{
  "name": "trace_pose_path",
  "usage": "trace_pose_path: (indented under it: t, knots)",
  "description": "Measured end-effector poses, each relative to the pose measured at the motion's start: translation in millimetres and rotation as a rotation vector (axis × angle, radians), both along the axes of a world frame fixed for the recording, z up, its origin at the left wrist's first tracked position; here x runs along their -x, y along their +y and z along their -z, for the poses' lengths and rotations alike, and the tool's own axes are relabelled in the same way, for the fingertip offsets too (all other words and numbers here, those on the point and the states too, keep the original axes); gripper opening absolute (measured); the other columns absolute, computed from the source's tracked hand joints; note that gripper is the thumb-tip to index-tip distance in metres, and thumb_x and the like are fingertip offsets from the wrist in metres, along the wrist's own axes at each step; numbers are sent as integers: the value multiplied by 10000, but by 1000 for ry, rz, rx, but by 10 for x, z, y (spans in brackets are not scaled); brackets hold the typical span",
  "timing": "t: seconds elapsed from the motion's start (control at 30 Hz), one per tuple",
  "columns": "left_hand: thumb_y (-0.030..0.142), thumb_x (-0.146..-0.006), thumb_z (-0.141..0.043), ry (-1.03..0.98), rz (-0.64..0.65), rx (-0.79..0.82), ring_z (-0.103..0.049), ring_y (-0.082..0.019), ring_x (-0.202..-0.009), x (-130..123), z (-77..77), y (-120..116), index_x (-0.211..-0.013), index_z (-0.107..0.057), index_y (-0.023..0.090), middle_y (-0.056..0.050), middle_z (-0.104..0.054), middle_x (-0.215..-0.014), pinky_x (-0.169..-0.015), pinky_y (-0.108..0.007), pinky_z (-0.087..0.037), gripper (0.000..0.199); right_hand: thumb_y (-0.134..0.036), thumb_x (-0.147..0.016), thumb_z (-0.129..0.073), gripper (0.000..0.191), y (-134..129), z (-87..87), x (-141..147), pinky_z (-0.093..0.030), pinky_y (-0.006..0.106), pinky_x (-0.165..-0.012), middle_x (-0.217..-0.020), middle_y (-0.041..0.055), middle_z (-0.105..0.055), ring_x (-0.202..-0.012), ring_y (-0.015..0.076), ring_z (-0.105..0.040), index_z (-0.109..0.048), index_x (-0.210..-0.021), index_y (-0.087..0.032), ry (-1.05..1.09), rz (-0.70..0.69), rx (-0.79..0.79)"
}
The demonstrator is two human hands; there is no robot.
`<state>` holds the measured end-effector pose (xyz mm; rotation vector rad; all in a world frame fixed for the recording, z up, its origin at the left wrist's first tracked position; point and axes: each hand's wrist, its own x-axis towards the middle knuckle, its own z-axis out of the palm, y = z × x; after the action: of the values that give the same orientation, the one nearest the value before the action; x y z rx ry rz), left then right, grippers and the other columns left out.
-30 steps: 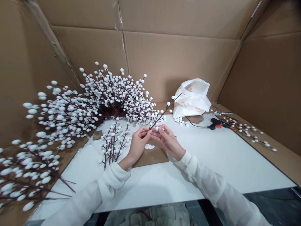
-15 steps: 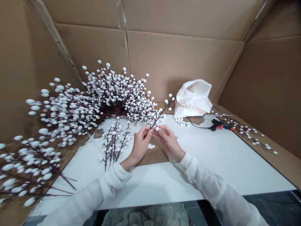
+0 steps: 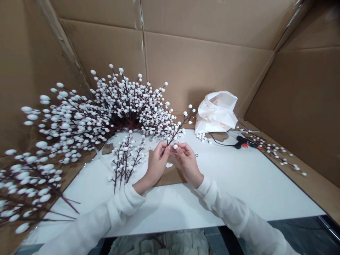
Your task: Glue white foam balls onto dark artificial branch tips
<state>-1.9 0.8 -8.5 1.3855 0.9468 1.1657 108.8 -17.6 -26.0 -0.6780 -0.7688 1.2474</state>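
"Sprig [image 3: 179, 129] up between the hands, is that what you're watching?"

"That's the one. It rises from the fingers above the middle of the white board [image 3: 252, 184], tilting toward the far right. The left hand [image 3: 158, 164] is closed in a pinch on its stem."

"And the right hand [image 3: 187, 164]?"

"Closed too, fingertips curled around a white berry [image 3: 175, 146] at the foot of the sprig, so the two hands almost touch."

"What's that bag [image 3: 216, 113] at the far edge?"

"White plastic, crumpled, with a faint print, slumped but upright. I can't tell from here what's inside it. Some loose berries [image 3: 203, 137] lie against its near foot."

"And the rest of it?"

"Everything sits inside a big cardboard carton [image 3: 207, 71]. A huge bunch of berry branches [image 3: 127, 102] fills the far left, smaller sprigs [image 3: 126, 163] lie just left of the hands, and a brown cardboard piece [image 3: 170, 177] lies beneath them. Off to the right, a hot glue gun [image 3: 243, 142] trails its black cord [image 3: 220, 144] toward the bag, and a long sprig [image 3: 273, 150] rests on the cardboard past the board."
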Motion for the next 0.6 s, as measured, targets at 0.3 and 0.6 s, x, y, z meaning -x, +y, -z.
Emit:
trace_pose_path:
  t: [0.3, 0.6]
  knots:
    - [460, -833, -507, -5, -1, -19, -538, -67, -694, -5, 56, -25, -791, -480, 205, 32, -565, -735, -606, -141, -364, 260, -334, -670, -762, 274, -23, -48, 25, -511, 289, -833, -884, 21, -650, -822, 124, -624, -596, -820, -176, 49, 12, 80]
    - [450, -839, -494, 11, 11, -15, -457, -46, -634, 5, 19, -40, -785, -463, 212, 56, -477, -673, -567, -136, -323, 246, -334, -695, -748, 263, -6, -6, 17, -501, 237, -822, -918, 20, -655, -846, 108, -620, -649, -869, -163, 79, -17, 90]
